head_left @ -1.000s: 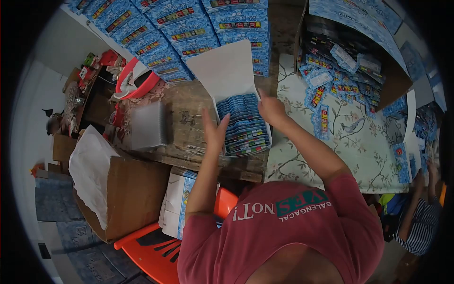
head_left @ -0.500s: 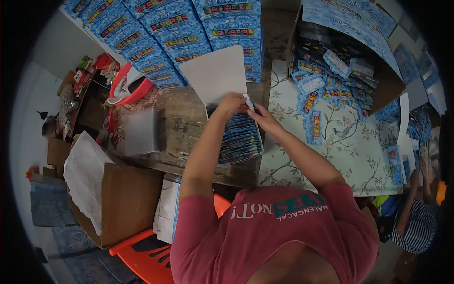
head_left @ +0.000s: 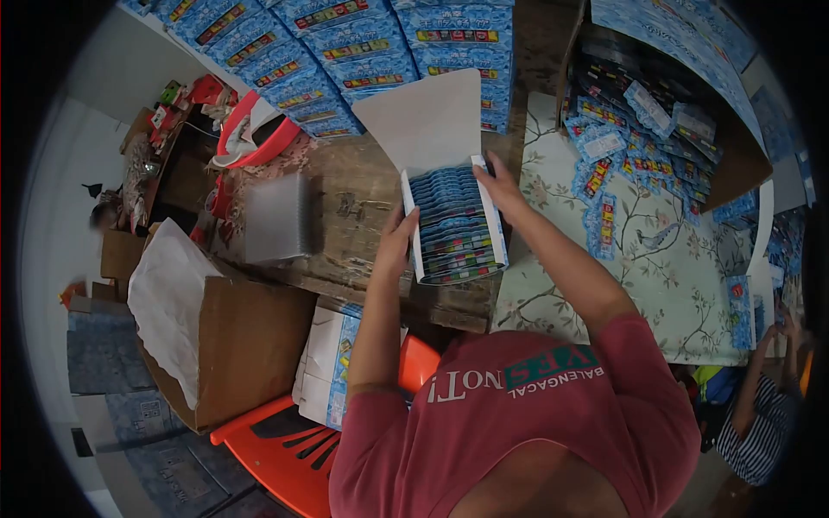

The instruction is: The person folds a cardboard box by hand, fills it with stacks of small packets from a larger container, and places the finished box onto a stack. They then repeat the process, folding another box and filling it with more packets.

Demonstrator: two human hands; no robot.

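A white box [head_left: 497, 226] with its lid [head_left: 425, 117] raised stands on the wooden table. Rows of blue packets [head_left: 449, 216] fill it. My left hand [head_left: 396, 242] lies along the box's left wall, thumb near the rim. At the upper right corner, my right hand [head_left: 501, 187] grips the right wall, with its thumb on the rim and fingers outside. The box sits between both hands.
Stacked blue boxes [head_left: 363, 52] rise behind. A carton [head_left: 743, 168] spills packets [head_left: 600, 224] onto the floral cloth [head_left: 553, 293]. Clear plastic sheets [head_left: 275, 220] lie left, above a large carton [head_left: 250, 345]. A co-worker in stripes [head_left: 756, 432] is at far right.
Both hands have moved apart from the box's top flap to its two sides. The packets inside now show fully. The whole view has shifted slightly.
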